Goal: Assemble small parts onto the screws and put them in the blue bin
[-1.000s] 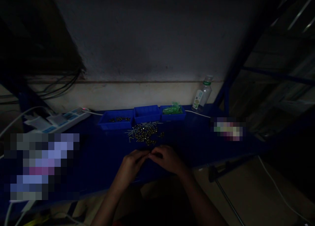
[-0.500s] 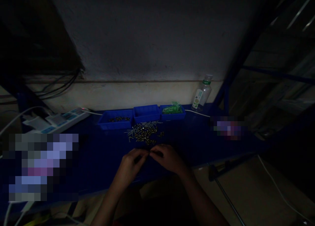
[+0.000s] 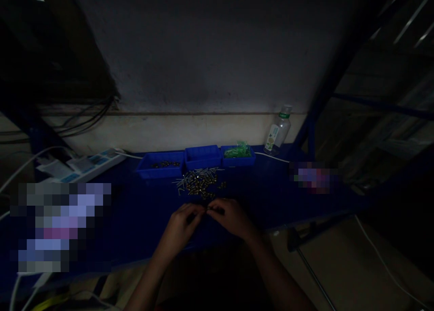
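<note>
I have a pale wall [image 3: 217, 58] filling the back of my head view, very dim. Along it runs the blue table [image 3: 135, 220]. A white power strip [image 3: 101, 162] with chargers plugged in lies at the table's far left. Over the near edge I see the left hand [image 3: 183, 219] and the right hand [image 3: 232, 215], fingertips pinched in and almost meeting; I cannot tell whether either grips anything. Beyond them three blue trays [image 3: 159, 171] line up: small metal parts in the left one, green packets [image 3: 237, 152] in the right. A clear bottle [image 3: 278, 131] stands right of the trays. The loose metal pieces [image 3: 200, 184], silvery pins and brassy bits, lie heaped on the table between trays and fingers.
</note>
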Demonstrator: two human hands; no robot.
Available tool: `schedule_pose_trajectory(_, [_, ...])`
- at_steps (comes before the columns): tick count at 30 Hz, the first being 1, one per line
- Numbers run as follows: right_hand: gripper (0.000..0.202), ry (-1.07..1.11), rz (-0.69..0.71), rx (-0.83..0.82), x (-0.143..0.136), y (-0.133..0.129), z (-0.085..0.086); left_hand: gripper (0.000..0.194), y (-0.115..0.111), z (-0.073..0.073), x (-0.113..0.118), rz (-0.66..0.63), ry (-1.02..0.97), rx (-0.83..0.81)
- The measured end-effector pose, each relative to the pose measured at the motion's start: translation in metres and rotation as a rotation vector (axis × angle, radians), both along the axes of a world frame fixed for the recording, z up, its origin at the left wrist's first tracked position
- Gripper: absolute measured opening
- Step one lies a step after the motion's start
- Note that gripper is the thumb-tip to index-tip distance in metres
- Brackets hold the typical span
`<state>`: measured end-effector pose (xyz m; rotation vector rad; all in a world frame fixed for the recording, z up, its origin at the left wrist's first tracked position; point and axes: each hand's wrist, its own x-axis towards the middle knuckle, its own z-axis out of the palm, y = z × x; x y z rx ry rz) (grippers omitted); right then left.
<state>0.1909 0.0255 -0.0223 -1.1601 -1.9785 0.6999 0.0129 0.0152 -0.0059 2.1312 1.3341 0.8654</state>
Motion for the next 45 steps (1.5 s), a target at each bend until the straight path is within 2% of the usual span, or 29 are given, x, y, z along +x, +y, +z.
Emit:
schedule_pose_trajectory(5, [0.013, 0.059, 0.043, -0.031, 0.0010, -0.0018, 0.0023, 0.019, 0.0011, -0.0001, 0.0011, -0.053, 0.004, -0.061])
schedule_pose_trajectory(9, [0.013, 0.064, 0.059, -0.030, 0.0014, -0.0029, 0.0036, 0.016, 0.0019, 0.0010, 0.0016, -0.046, -0.008, -0.094])
schedule_pose_trajectory(20, [0.015, 0.079, 0.110, -0.027, 0.0007, -0.0030, 0.0044, 0.013, 0.0050, -0.0032, 0.0020, -0.046, 0.025, -0.080])
schedule_pose_trajectory(28, [0.012, -0.014, -0.003, 0.032, 0.0010, 0.0014, -0.0009, 0.017, 0.0011, 0.0019, 0.0006, -0.020, -0.010, -0.063])
schedule_pose_trajectory(35, [0.005, -0.149, 0.068, 0.118, -0.0004, 0.0021, -0.0041, 0.013, -0.0033, 0.0029, 0.0022, -0.072, 0.022, -0.029])
schedule_pose_trajectory(45, [0.009, 0.078, 0.022, 0.003, 0.0026, 0.0007, 0.0007, 0.013, -0.0017, 0.0047, 0.0019, -0.032, 0.016, -0.044])
